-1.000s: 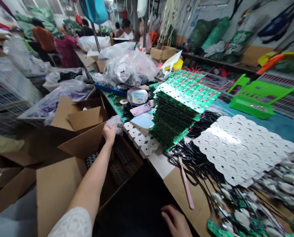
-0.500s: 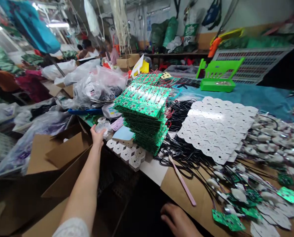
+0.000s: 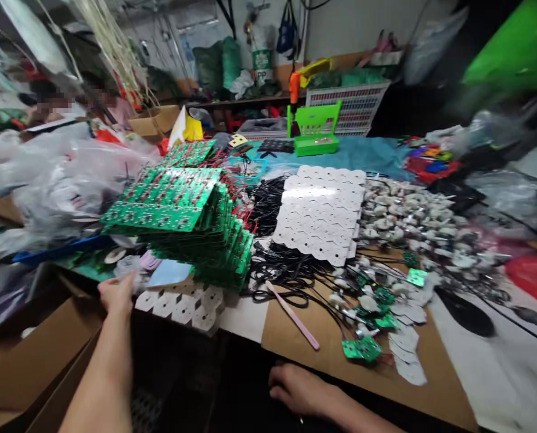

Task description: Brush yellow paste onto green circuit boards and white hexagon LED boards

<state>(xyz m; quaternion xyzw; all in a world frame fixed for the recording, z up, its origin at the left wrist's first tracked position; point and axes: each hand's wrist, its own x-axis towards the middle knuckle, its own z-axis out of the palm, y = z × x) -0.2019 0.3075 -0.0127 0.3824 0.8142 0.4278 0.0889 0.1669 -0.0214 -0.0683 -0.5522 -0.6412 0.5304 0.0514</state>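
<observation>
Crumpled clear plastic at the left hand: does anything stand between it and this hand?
Nothing visible does: the left hand appears to touch the crumpled clear plastic, though blur hides the grip. The white hexagonal panels lie beside, not between.

Reads as an electronics assembly workshop | shown by green circuit boards [image 3: 164, 201] stacked on the bench [image 3: 489, 355], beside tangled black cables [image 3: 270, 207] and white panels [image 3: 319, 216] | strewn at right with heaped wired parts [image 3: 398, 207], at the near edge with white blocks [image 3: 178, 308] | backed by stuffed sacks [image 3: 208, 67], a crate [image 3: 358, 102] and blurred people [image 3: 121, 112] at far left
</observation>
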